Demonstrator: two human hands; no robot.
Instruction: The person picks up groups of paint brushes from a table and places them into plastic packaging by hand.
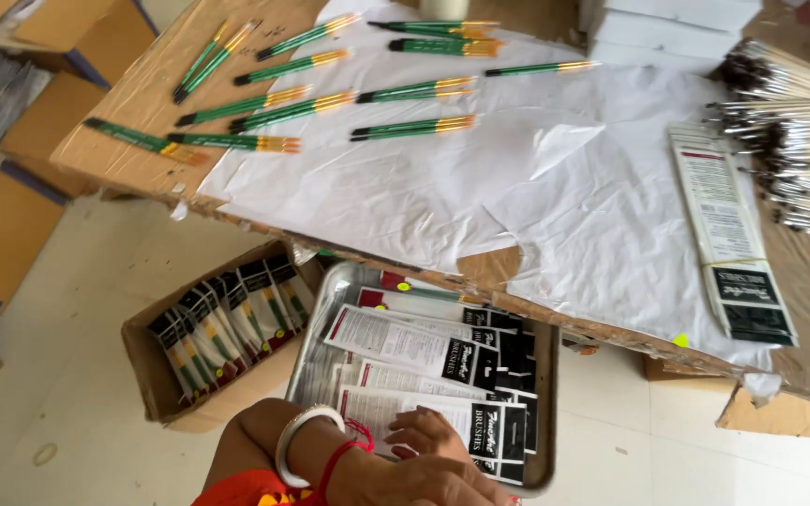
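Head view: left hand [428, 464] bent low over metal tray [316, 351], grip open, fingertips on packaged brush cards [424, 408].

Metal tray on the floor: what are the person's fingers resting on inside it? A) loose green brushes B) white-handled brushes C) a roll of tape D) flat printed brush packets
D: in the metal tray, the fingers of the hand lie on the flat printed brush packets; the green brushes lie up on the white paper.
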